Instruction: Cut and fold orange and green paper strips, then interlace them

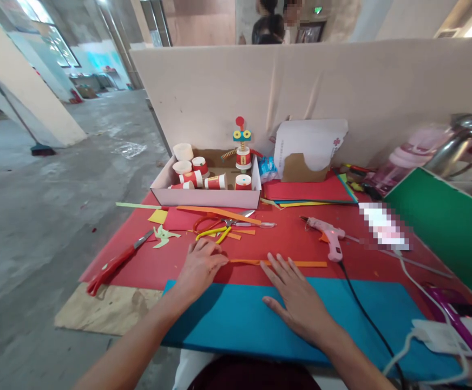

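My left hand (198, 269) rests on the red sheet (155, 265) at the blue sheet's far edge, fingers curled down at the left end of a thin orange paper strip (301, 264). My right hand (296, 300) lies flat and spread on the blue sheet (236, 319), its fingertips reaching the same strip. Just beyond the left hand lie scissors with yellow and red handles (220, 227) and more orange strips (220, 213).
A pink glue gun (328, 236) with a black cord lies to the right. A red utility knife (116, 264) lies at left. A shallow box (207, 196) holds several red paper cups and a cup figure (242, 151). Green board (447, 227) at right; people stand behind the partition.
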Tool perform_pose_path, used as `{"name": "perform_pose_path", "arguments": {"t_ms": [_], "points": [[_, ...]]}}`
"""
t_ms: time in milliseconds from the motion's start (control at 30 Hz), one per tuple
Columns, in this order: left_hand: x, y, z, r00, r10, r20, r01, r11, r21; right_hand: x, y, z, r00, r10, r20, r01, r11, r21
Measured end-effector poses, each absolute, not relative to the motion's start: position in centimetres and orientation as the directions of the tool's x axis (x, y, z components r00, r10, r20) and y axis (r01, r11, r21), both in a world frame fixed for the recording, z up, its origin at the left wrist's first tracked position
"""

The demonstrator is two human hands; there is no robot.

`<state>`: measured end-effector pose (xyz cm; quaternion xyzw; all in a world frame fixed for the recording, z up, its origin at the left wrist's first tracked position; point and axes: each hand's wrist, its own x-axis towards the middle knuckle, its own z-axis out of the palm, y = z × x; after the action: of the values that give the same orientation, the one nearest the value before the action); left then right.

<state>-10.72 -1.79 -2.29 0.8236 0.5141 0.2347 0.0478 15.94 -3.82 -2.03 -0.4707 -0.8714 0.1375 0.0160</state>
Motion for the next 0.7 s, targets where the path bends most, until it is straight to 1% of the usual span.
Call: {"name": "perform_pose_path", "arguments": {"t_ms": [100,233,333,400,467,533,633,700], "points": [[-11.1,-1.9,-2.3,0.41,0.806,0.427,0.809,-0.538,0.237,15.9,-3.8,-2.3,-0.557,0.826,-0.09,0.815,0.521,-0.255],[-11.3,-2.2,-1.9,0.458,0.711,0.533,0.817,-0.573,0.062,16.3,-4.0,-2.7,-0.57,0.821,-0.031,0.797,0.543,-0.265],[-11.3,-2.3,-1.6,0.476,0.68,0.558,0.825,-0.565,-0.015,16.4,-3.9,-2.5,-0.566,0.818,0.097,0.772,0.568,-0.285],[-11.3,-2.3,-1.4,0.488,0.672,0.556,0.826,-0.562,-0.046,15.9,-3.5,-1.8,-0.532,0.817,0.225,0.762,0.577,-0.293],[-11.1,-2.3,-1.3,0.505,0.663,0.552,0.82,-0.568,-0.069,14.9,-2.8,-1.0,-0.51,0.802,0.311,0.746,0.592,-0.304],[-10.9,-2.4,-1.2,0.53,0.655,0.539,0.81,-0.579,-0.093,13.5,-2.0,-0.3,-0.547,0.784,0.293,0.712,0.62,-0.331],[-10.8,-2.6,-1.2,0.568,0.664,0.486,0.798,-0.588,-0.128,11.7,-0.9,-0.1,-0.616,0.768,0.174,0.683,0.631,-0.368],[-11.0,-2.8,-1.3,0.579,0.685,0.443,0.794,-0.597,-0.115,11.2,-0.4,-0.5,-0.631,0.766,0.124,0.677,0.621,-0.396]]}}
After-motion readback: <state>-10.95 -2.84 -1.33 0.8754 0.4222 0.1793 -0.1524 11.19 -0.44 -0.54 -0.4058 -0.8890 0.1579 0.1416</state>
